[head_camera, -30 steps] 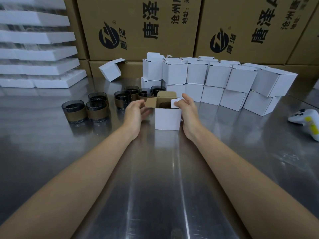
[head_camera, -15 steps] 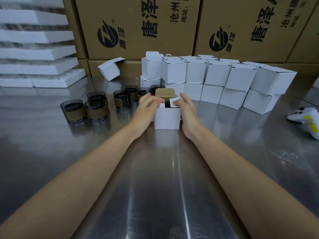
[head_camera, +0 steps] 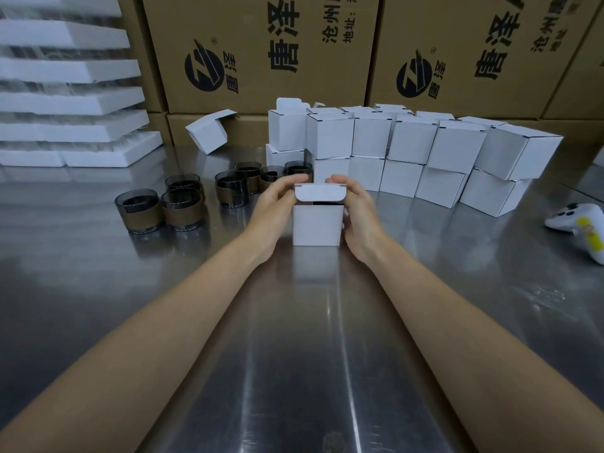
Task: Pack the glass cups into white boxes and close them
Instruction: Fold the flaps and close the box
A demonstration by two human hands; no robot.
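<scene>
A small white box (head_camera: pixel 317 225) stands on the steel table in front of me. Its lid flap (head_camera: pixel 319 193) is folded down toward me, with a dark gap left under it. My left hand (head_camera: pixel 274 210) grips the box's left side, fingers curled on the flap's left corner. My right hand (head_camera: pixel 358 212) holds the right side, fingers on the flap's right corner. The box's inside is hidden. Several dark glass cups (head_camera: pixel 181 207) with brown bands stand to the left.
Closed white boxes (head_camera: pixel 456 148) are stacked two high behind and to the right. One open box (head_camera: pixel 209 131) lies tilted at the back left. White foam trays (head_camera: pixel 65 99) are piled at far left. A white controller (head_camera: pixel 580 223) lies at the right edge. Large cartons form the back wall.
The side flaps were tucked in, then both hands brought the brown-lined lid flap forward and down over the box top. My left hand moved from beside the box onto it.
</scene>
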